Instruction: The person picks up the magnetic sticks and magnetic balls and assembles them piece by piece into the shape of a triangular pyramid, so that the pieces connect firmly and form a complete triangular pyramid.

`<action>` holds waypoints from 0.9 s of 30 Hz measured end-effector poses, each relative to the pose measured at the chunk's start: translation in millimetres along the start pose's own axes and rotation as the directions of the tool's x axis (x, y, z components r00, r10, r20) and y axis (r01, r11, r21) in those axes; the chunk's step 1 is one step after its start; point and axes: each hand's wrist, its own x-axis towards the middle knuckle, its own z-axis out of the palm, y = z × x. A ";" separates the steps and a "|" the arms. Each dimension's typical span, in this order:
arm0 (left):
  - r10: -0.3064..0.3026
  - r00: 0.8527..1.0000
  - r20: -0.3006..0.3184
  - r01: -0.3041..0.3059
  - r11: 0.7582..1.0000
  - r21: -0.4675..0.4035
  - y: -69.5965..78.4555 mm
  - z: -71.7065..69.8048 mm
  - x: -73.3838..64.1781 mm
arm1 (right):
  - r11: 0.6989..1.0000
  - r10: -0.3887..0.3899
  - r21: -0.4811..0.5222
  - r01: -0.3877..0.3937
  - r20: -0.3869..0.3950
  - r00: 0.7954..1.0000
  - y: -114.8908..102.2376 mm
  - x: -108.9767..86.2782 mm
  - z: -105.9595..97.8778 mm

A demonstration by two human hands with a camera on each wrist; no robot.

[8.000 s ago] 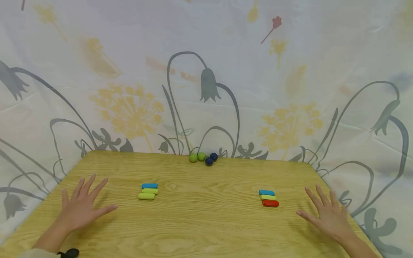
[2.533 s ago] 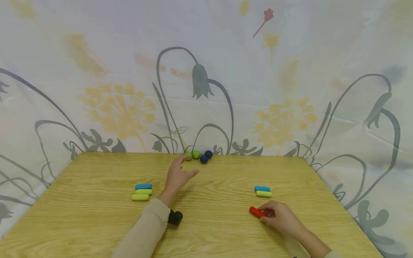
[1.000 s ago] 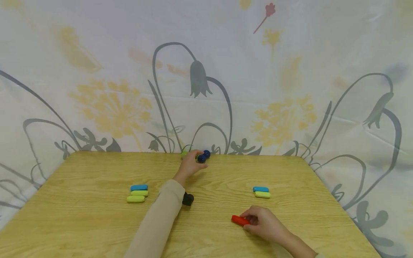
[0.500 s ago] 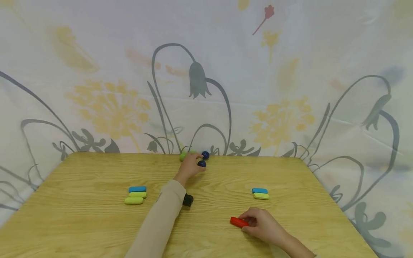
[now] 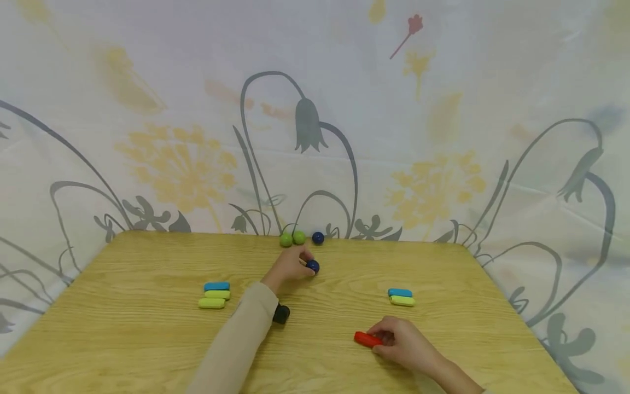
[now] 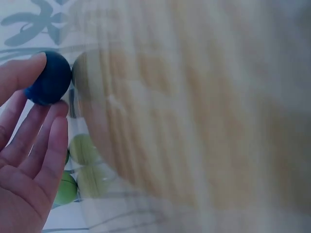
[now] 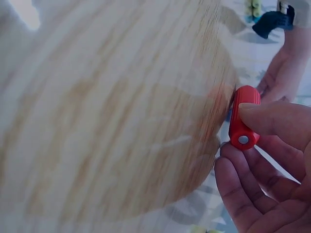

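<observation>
My left hand pinches a dark blue ball between thumb and fingers, close over the table. In the left wrist view the thumb lies on one side of this ball and the fingertips on the other. Nearer the front, my right hand holds a red magnetic building rod by one end. The right wrist view shows the rod with a round silver dot on its end face, the thumb pressing its side. Beyond the left hand sit two green balls and another dark blue ball.
One blue and two yellow-green rods lie side by side at the left of the wooden table. To the right lie a blue rod and a yellow-green rod. A patterned cloth hangs behind the table's back edge.
The left hand reached the balls, took one dark blue ball and drew it toward the front. Earlier, the right hand picked the red rod from its group and moved it left and forward.
</observation>
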 end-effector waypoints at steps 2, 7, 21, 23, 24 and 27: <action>0.001 1.000 0.023 -0.001 1.000 0.007 -1.4 0.8 -5.6 | 1.000 -0.002 0.005 0.002 -0.004 1.000 0.3 0.9 0.7; 0.023 0.995 0.098 -0.024 1.000 0.005 0.9 4.2 -21.6 | 1.000 -0.007 0.002 0.007 -0.023 1.000 1.9 2.7 0.3; 0.047 0.986 0.158 -0.036 0.997 -0.070 12.1 20.2 -59.4 | 0.999 -0.029 -0.025 0.028 -0.030 0.999 3.6 11.0 0.5; 0.049 0.986 0.161 -0.036 0.996 -0.080 13.6 21.8 -64.5 | 1.000 -0.023 -0.020 0.023 -0.029 0.999 3.3 11.9 1.0; 0.043 0.986 0.160 -0.030 0.996 -0.083 14.6 22.2 -67.1 | 1.000 -0.021 -0.019 0.020 -0.029 0.999 3.1 12.7 1.4; 0.031 0.987 0.158 -0.015 0.995 -0.101 17.1 21.9 -75.4 | 1.000 -0.020 -0.018 0.020 -0.026 0.999 1.7 16.1 2.7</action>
